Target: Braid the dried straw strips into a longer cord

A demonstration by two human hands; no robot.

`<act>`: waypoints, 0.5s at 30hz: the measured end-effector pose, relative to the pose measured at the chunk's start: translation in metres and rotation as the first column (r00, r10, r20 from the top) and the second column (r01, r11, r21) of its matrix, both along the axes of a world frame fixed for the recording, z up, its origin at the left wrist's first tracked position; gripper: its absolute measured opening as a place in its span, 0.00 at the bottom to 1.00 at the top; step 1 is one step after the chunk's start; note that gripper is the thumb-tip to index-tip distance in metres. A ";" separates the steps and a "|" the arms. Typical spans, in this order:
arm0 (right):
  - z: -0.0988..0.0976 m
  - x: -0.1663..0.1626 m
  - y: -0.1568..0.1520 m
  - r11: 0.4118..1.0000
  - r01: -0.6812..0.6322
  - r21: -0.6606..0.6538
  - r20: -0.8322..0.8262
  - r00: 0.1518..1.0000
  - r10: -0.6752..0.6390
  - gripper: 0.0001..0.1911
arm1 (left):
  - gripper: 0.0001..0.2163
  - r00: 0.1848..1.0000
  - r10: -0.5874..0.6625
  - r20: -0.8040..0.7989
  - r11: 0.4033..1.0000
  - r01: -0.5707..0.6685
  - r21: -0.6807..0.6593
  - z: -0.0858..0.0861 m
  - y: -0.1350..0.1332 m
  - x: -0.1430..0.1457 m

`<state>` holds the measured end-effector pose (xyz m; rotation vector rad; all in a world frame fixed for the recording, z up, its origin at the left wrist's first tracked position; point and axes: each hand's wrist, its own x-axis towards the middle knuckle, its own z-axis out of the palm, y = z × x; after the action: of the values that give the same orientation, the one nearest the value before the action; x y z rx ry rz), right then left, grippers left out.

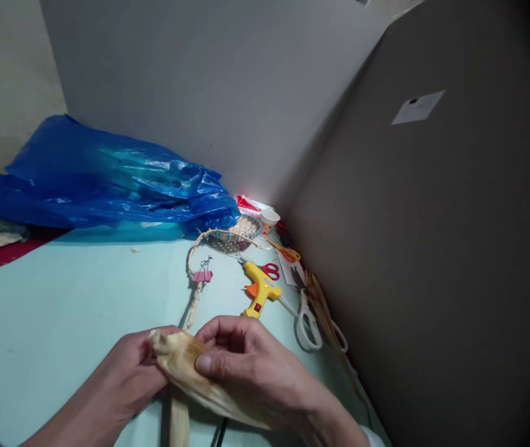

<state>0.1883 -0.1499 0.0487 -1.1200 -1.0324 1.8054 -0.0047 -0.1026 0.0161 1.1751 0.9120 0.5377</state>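
Note:
A pale dried corn husk (pixel 218 397) with brownish patches lies slanted between my hands. My right hand (pixel 260 369) pinches it between thumb and fingers. At the husk's narrow, crumpled end, my left hand (pixel 134 372) is closed, its fingertips mostly hidden behind the strip. Just beyond my hands runs a thin braided husk cord (pixel 194 307), curving away over the table. A pink binder clip (pixel 203 276) grips this cord. Below my hands another flat husk strip (pixel 179 422) hangs toward the near edge. How the strips join is hidden by my fingers.
A yellow glue gun (pixel 261 288) lies ahead, near red-handled scissors (pixel 271 271) and white-handled scissors (pixel 309 323). Behind stand a woven basket (pixel 246 228) and a paper cup (pixel 269 218). A blue plastic bag (pixel 120 177) fills the back left. Grey panels (pixel 432 248) enclose the right and back.

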 end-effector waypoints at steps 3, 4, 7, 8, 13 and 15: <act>-0.009 -0.003 -0.001 0.995 0.059 0.080 0.173 0.982 -0.072 0.15 | 0.13 1.000 -0.007 -0.023 0.999 0.006 -0.047 -0.009 0.001 -0.006; -0.011 -0.004 -0.001 0.989 0.090 0.114 0.248 0.962 -0.116 0.12 | 0.14 0.999 -0.013 -0.036 0.998 0.010 -0.063 -0.013 0.002 -0.008; -0.012 -0.006 -0.001 0.969 0.162 0.188 0.384 0.896 -0.224 0.09 | 0.19 0.997 -0.024 -0.069 0.997 0.019 -0.080 -0.021 0.003 -0.012; -0.011 -0.007 -0.001 0.965 0.166 0.202 0.387 0.892 -0.234 0.10 | 0.20 0.997 -0.024 -0.069 0.997 0.019 -0.074 -0.023 0.003 -0.013; -0.004 -0.007 -0.005 0.975 0.112 0.192 0.312 0.935 -0.169 0.13 | 0.26 0.996 -0.046 -0.071 0.996 0.040 -0.079 -0.027 0.003 -0.015; -0.004 -0.005 -0.004 0.984 0.062 0.168 0.325 0.939 -0.115 0.17 | 0.27 0.997 -0.039 -0.068 0.996 0.033 -0.085 -0.027 0.003 -0.015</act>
<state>0.1833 -0.1544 0.0450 -1.3818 -1.2735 1.4646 -0.0193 -0.0996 -0.0109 1.1376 0.9617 0.4275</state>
